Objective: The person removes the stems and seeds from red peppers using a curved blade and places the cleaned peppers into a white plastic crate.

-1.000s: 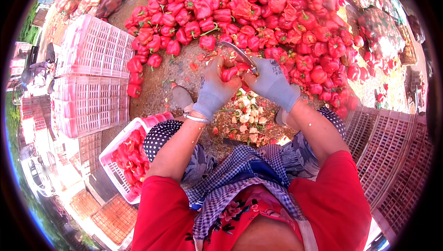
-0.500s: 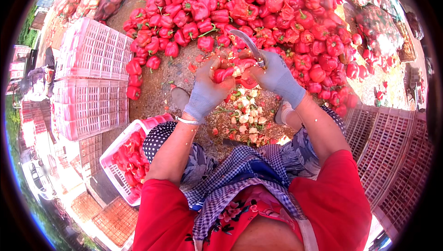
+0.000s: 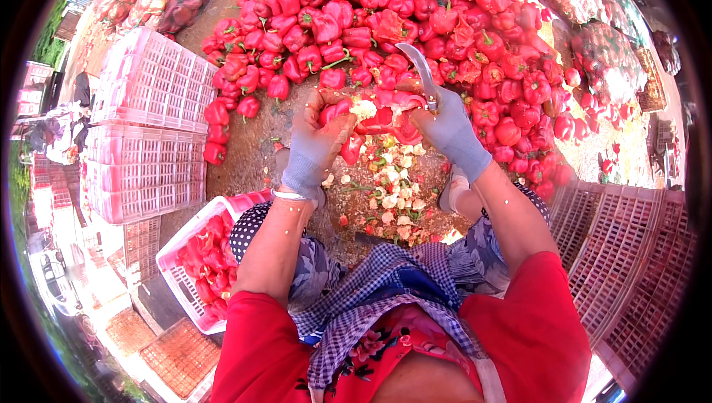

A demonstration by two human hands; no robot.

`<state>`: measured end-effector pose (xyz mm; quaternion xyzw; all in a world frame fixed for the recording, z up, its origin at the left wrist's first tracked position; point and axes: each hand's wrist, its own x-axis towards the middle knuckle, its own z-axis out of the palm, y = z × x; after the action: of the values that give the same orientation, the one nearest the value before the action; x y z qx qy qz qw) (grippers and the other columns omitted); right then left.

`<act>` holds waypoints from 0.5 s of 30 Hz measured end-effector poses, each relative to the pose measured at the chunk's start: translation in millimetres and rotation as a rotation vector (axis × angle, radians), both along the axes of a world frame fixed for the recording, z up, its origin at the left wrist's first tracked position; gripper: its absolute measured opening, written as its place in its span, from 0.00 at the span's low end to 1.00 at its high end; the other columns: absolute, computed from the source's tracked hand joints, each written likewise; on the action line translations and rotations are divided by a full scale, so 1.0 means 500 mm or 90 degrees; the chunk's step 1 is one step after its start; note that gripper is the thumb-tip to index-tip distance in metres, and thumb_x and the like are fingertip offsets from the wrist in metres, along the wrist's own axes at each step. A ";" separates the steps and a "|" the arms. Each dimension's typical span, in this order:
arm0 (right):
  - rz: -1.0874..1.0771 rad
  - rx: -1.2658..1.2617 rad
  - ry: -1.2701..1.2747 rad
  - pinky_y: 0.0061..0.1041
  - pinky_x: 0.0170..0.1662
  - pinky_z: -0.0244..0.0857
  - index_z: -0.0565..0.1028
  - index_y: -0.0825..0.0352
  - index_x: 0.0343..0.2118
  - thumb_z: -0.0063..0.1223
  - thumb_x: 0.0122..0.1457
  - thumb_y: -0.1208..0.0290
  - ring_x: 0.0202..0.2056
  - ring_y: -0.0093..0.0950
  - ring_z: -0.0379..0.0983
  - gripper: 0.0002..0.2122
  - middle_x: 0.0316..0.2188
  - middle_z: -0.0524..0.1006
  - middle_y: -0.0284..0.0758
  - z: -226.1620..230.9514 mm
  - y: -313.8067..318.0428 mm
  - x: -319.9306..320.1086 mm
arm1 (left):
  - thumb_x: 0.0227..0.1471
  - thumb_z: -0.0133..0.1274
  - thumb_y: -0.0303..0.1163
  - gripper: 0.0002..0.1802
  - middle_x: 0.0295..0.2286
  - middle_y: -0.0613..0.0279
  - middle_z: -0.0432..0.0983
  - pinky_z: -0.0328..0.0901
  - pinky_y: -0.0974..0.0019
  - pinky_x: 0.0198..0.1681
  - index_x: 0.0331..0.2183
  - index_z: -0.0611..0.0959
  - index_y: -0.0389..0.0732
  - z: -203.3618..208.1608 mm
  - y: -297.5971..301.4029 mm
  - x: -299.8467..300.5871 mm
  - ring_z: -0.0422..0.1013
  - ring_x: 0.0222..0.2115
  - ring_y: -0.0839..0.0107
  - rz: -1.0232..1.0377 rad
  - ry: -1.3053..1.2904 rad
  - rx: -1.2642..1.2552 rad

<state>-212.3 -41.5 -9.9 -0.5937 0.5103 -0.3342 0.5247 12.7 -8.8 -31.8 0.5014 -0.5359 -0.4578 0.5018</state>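
Between my hands a red bell pepper (image 3: 386, 123) is pulled open, and its pale seed core (image 3: 363, 108) shows. My left hand (image 3: 315, 136), in a grey-coated glove with stained fingers, is closed on the pepper's left part. In my right hand (image 3: 451, 125), gloved too, is a knife with a curved blade (image 3: 420, 69) pointing up and away. The fingers of that hand also press against the pepper's right side. Below lie cut-out cores and seed scraps (image 3: 397, 192) on the wet ground. Ahead spreads a large heap of red bell peppers (image 3: 445, 21).
Beside my left leg stands a pink crate (image 3: 176, 281) holding red pepper pieces (image 3: 211, 262). Stacked pink crates (image 3: 144, 173) rise at the left, and more crates (image 3: 623, 232) stand close on the right. Filled mesh sacks (image 3: 612, 62) lie at the far right.
My hands have moved apart, the left one leftward. The pepper is now spread wider, with its pale core exposed. The knife has shifted slightly right with my right hand.
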 end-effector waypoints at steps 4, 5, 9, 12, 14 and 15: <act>-0.054 -0.127 0.021 0.20 0.23 0.58 0.76 0.65 0.47 0.50 0.48 0.78 0.19 0.13 0.62 0.20 0.23 0.75 0.29 -0.028 -0.003 0.009 | 0.52 0.50 0.18 0.14 0.34 0.60 0.71 0.77 0.55 0.31 0.41 0.68 0.39 -0.007 -0.008 0.001 0.76 0.30 0.63 0.072 0.424 0.121; -0.053 -0.073 0.014 0.17 0.23 0.57 0.74 0.67 0.48 0.48 0.48 0.80 0.19 0.12 0.61 0.21 0.22 0.74 0.27 -0.029 -0.004 0.009 | 0.53 0.49 0.20 0.13 0.35 0.58 0.72 0.77 0.51 0.33 0.41 0.69 0.39 -0.019 -0.015 0.012 0.76 0.31 0.60 0.053 0.437 0.134; -0.091 -0.040 -0.148 0.15 0.19 0.57 0.72 0.69 0.51 0.44 0.49 0.83 0.15 0.14 0.63 0.22 0.21 0.71 0.27 -0.024 -0.003 0.036 | 0.54 0.47 0.20 0.09 0.34 0.56 0.73 0.77 0.48 0.32 0.38 0.70 0.41 0.009 -0.031 0.015 0.75 0.32 0.60 0.189 0.603 0.141; -0.134 -0.008 -0.153 0.18 0.16 0.61 0.71 0.68 0.50 0.44 0.51 0.84 0.14 0.16 0.64 0.21 0.22 0.72 0.30 -0.026 0.001 0.057 | 0.54 0.48 0.21 0.10 0.36 0.55 0.73 0.77 0.47 0.32 0.39 0.69 0.41 0.001 -0.053 0.054 0.75 0.34 0.59 0.330 0.683 0.096; -0.240 0.065 -0.259 0.21 0.15 0.65 0.69 0.68 0.52 0.45 0.53 0.84 0.14 0.19 0.66 0.21 0.23 0.72 0.33 -0.041 0.000 0.064 | 0.56 0.49 0.23 0.09 0.35 0.54 0.73 0.77 0.51 0.32 0.39 0.68 0.41 0.030 -0.051 0.084 0.75 0.33 0.62 0.408 0.668 0.013; -0.241 0.061 -0.278 0.22 0.14 0.66 0.68 0.68 0.51 0.46 0.54 0.83 0.13 0.23 0.67 0.19 0.22 0.72 0.35 -0.029 0.002 0.071 | 0.56 0.49 0.23 0.09 0.33 0.56 0.74 0.76 0.54 0.29 0.39 0.68 0.41 -0.001 -0.061 0.107 0.75 0.30 0.65 0.474 0.675 -0.028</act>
<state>-176.9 -40.7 -24.5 -0.3765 0.5020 -0.5219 0.5779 66.2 -39.1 -32.2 0.3495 -0.0150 -0.4275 0.8336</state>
